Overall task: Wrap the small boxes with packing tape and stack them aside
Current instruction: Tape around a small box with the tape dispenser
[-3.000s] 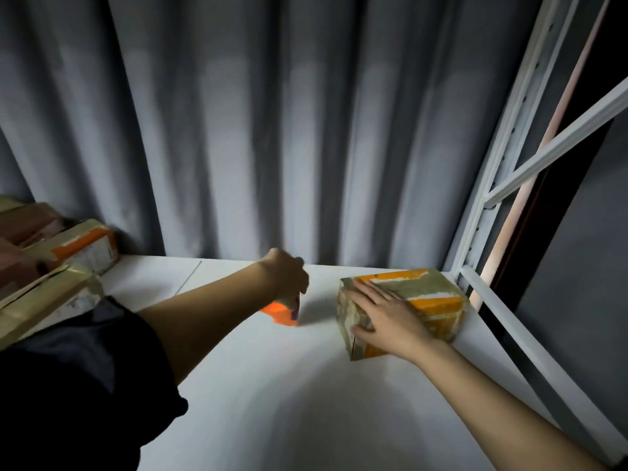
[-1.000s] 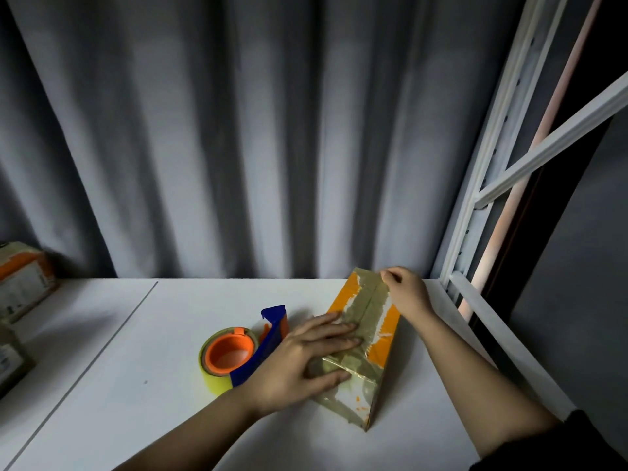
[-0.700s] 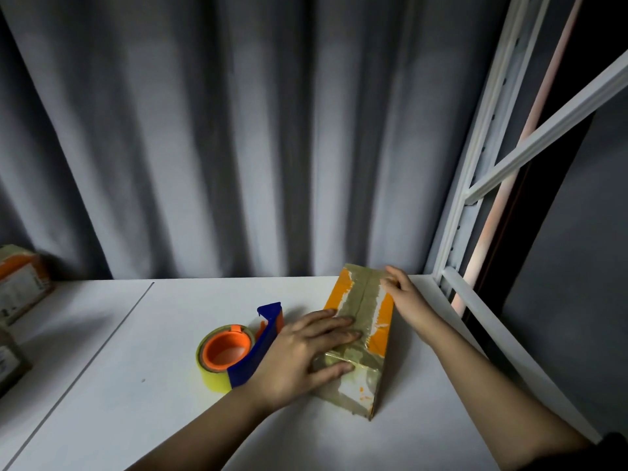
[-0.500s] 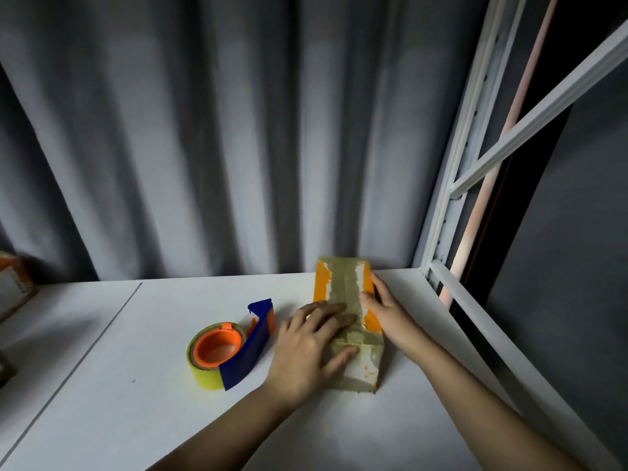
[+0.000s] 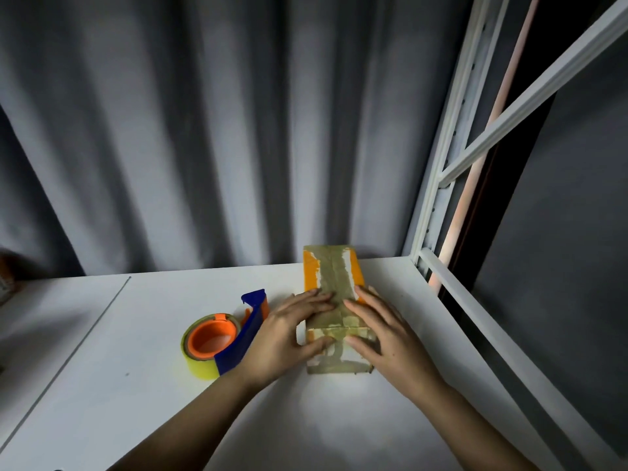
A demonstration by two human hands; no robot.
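A small orange and white box (image 5: 334, 270), covered in brownish packing tape, lies lengthwise on the white table (image 5: 136, 396), pointing away from me. My left hand (image 5: 285, 334) rests on its near left part, fingers straight on top and thumb against the near end face. My right hand (image 5: 390, 338) mirrors it on the near right part, fingers flat on the tape. A yellow tape roll in a blue and orange dispenser (image 5: 217, 341) stands just left of my left hand.
A grey curtain (image 5: 204, 130) hangs behind the table. A white metal shelf frame (image 5: 438, 198) runs along the right edge. Part of another box (image 5: 5, 283) shows at the far left edge.
The box has turned from slanted to pointing straight away from me. My right hand slid from its far end to the near end beside my left hand. The dispenser has stayed put.
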